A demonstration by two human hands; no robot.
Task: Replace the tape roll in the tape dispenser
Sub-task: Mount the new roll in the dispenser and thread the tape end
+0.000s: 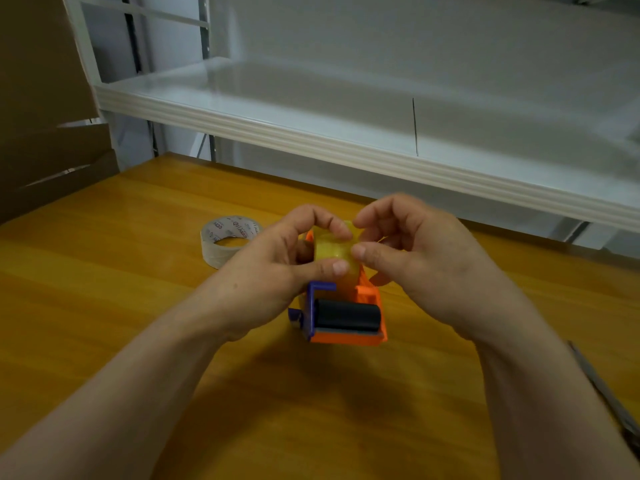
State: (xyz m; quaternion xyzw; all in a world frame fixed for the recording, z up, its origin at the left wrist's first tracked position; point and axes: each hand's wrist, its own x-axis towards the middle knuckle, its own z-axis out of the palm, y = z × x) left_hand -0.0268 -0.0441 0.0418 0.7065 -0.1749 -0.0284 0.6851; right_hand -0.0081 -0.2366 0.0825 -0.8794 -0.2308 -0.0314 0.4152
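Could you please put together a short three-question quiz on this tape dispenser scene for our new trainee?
1. True or false: the black roller sits at the dispenser's near end.
2. Which lies flat on the table: A) spare tape roll, B) scissors?
3. What do the left hand and right hand both touch?

Key: 1 true; 2 A; 3 the yellowish tape roll in the dispenser.

i see the tape dispenser [346, 317] on the surface [104, 306] between my left hand [273, 271] and right hand [429, 265], a spare tape roll [225, 242] lying behind-left of it, a shelf [346, 133] behind, and cardboard [41, 98] far left.
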